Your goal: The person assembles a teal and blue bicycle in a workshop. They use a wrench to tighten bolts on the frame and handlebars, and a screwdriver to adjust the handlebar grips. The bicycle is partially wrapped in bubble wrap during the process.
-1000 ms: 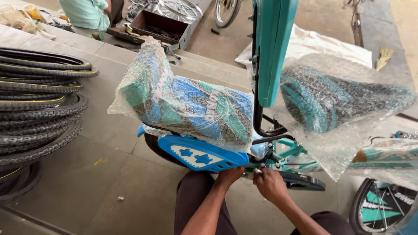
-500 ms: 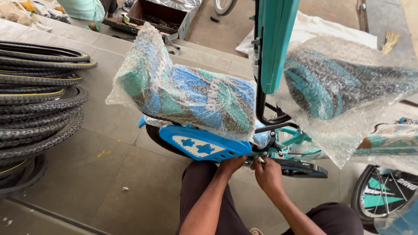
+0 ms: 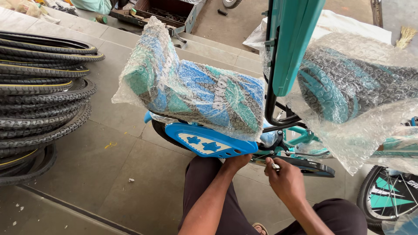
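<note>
A small teal and blue bicycle stands in front of me. Its long seat (image 3: 196, 89) is wrapped in bubble wrap. Under the seat sits a bright blue plastic guard (image 3: 207, 141) with star cutouts. My left hand (image 3: 237, 162) reaches under the right end of that guard and touches the frame there. My right hand (image 3: 285, 180) is closed around a small silver tool (image 3: 275, 166) near the black chain cover (image 3: 305, 165). A teal panel (image 3: 294, 41) on a black tube rises above. A second bubble-wrapped seat (image 3: 352, 91) lies to the right.
A tall stack of black bicycle tyres (image 3: 41, 91) fills the left side. A box of tools (image 3: 163, 13) sits at the far edge of the tiled floor. A wheel with teal graphics (image 3: 387, 198) is at lower right. A white sack (image 3: 339, 24) lies behind.
My view has moved closer and slightly down. Both hands stay under the guard; my right hand has shifted a little to the right, with the small tool now showing.
</note>
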